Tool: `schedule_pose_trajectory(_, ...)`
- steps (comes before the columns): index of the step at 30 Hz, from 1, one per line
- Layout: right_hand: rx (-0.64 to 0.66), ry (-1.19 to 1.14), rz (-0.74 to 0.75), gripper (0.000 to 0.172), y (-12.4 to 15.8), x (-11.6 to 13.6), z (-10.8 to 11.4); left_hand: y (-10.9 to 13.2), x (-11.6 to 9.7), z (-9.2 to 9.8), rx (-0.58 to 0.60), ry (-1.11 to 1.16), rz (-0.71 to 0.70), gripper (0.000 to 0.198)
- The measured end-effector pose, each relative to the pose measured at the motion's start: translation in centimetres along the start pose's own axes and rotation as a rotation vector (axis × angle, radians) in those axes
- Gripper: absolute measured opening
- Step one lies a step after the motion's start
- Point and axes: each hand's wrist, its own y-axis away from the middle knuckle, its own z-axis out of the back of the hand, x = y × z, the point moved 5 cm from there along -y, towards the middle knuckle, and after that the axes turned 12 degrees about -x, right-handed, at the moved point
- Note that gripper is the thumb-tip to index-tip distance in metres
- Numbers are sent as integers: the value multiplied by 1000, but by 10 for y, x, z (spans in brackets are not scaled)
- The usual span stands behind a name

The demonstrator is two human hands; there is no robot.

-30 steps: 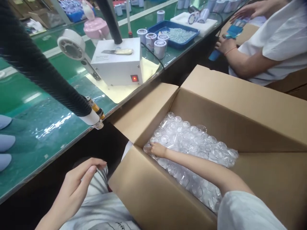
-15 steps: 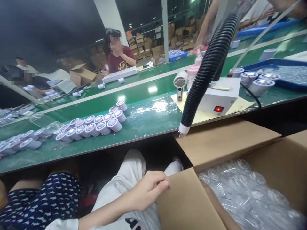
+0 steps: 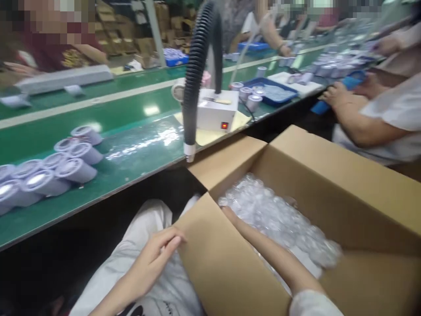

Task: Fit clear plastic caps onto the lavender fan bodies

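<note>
My left hand (image 3: 161, 252) is over my lap, its fingers bent and its thumb close to them, with the fingertips at the left edge of a cardboard box flap (image 3: 217, 259). My right arm reaches into the open cardboard box (image 3: 315, 188) at my right. Just behind the flap, my right hand (image 3: 231, 215) is low beside the clear plastic pieces (image 3: 263, 206), which look like rounded cups or covers. The flap hides its fingers, so what it holds, if anything, does not show.
A green work table (image 3: 131, 162) bears rows of pale purple cylindrical parts (image 3: 77, 169). A black corrugated hose (image 3: 197, 74) hangs before a white machine (image 3: 215, 114) with a lit red switch. Beyond are a blue tray (image 3: 286, 97) and a co-worker's hands (image 3: 338, 94) with a blue object.
The view has swung right, bringing more of the box and a co-worker at the right into sight. My left hand stays at the flap's edge; my right hand now shows partly inside the box.
</note>
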Motion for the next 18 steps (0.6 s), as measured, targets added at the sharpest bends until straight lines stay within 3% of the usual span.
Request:
schedule_pose_trajectory(5,2,-76,-14,19,1,-10,-10,-5,0,-5,64,-12,-37,36)
schedule_pose_trajectory(8,-57,-133,0,16,12,-14,-1,-8,-5,-8,79,-25,-83,35)
schedule_pose_trajectory(14,-166,-265,-46,16,70,-43,57,-21,-6,-20,128,-79,-105,34)
schedule_pose_trajectory(18,-238,-356,-120,21,100,-35,103,-30,-23,-48,228,-74,-222,28)
